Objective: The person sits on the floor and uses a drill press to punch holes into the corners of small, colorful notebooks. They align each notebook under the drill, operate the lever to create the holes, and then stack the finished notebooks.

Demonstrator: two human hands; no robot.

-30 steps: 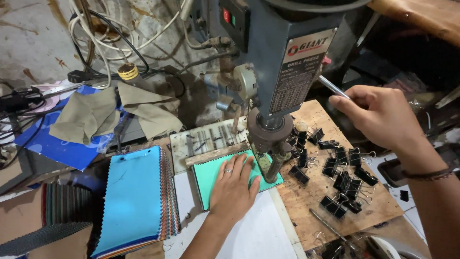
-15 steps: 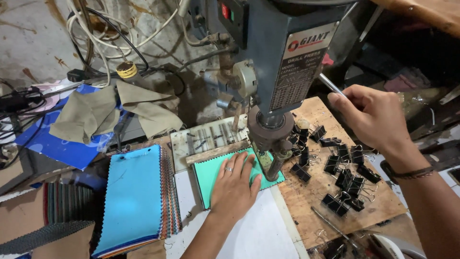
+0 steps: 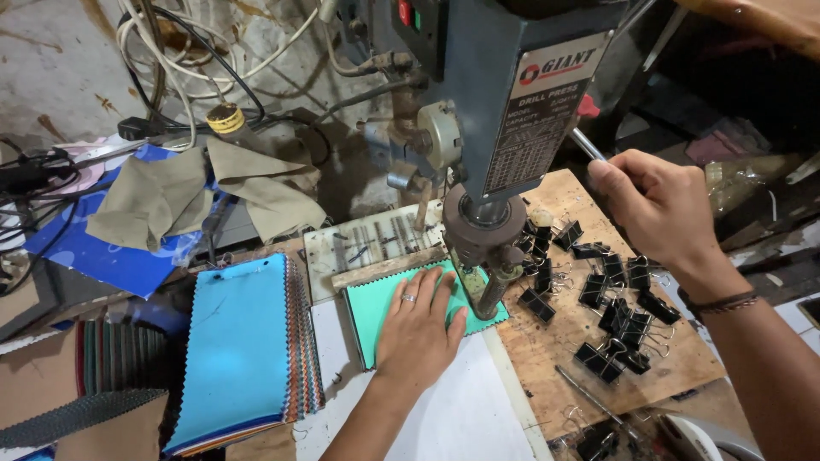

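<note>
From the head camera, looking down: the left hand (image 3: 418, 329) lies flat on a stack of green fabric swatches (image 3: 384, 300), fingers (image 3: 424, 299) spread and pressing down, not gripping anything. The stack sits near the middle of the counter, its far edge butted against a wooden strip (image 3: 386, 266), its right corner right under the spindle of the drill press (image 3: 487, 230). The bit (image 3: 494, 290) looks to be touching or just above that corner; I can't tell which.

The right hand (image 3: 662, 209) is up at the feed lever (image 3: 589, 145), fingers closed around it.

Those swatches look thin, soft and light with pinked edges, so I'd judge they'd slide or fan out easily. A flat palm well back from the bit seems the sound hold.

On the wooden board (image 3: 649, 376) at the right edge, black binder clips (image 3: 615, 316) lie scattered. To the left, a thicker swatch book with a blue cover (image 3: 235, 350) lies well apart, with olive cloth (image 3: 188, 192) toward the far-left corner.
</note>
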